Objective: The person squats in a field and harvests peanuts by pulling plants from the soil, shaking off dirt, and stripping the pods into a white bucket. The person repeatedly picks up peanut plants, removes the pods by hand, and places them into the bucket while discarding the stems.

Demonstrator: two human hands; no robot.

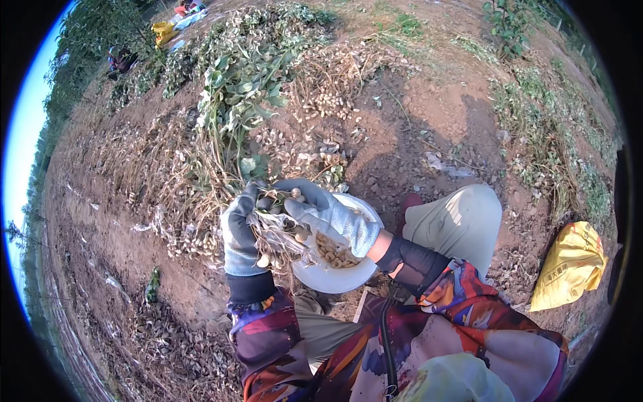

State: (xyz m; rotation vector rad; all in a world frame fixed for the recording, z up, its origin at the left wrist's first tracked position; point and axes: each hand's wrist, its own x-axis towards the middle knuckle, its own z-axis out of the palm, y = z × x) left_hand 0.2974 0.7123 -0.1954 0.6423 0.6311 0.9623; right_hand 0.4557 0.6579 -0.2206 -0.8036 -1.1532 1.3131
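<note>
My left hand (pixel 240 236), in a grey-coated knit work glove, is closed around the stems of an uprooted peanut plant (pixel 274 233). Its dry roots and several pods hang down below the grip, while green leaves (pixel 241 95) lie away from me. My right hand (pixel 314 208), gloved alike, is at the root end with thumb and fingers around the pods; what exactly it grips is partly hidden. Under the right wrist sits a white plastic basin (pixel 329 284) with peanut pods (pixel 335 254) in it. The right forearm covers part of its rim.
Heaped peanut plants (pixel 196 196) with pods lie at left and ahead. Loose pods (pixel 329 105) lie farther off. A yellow woven sack (pixel 570 269) bearing writing is on the soil at right. Another person (pixel 122 60) is far back left, near a yellow sack (pixel 163 34).
</note>
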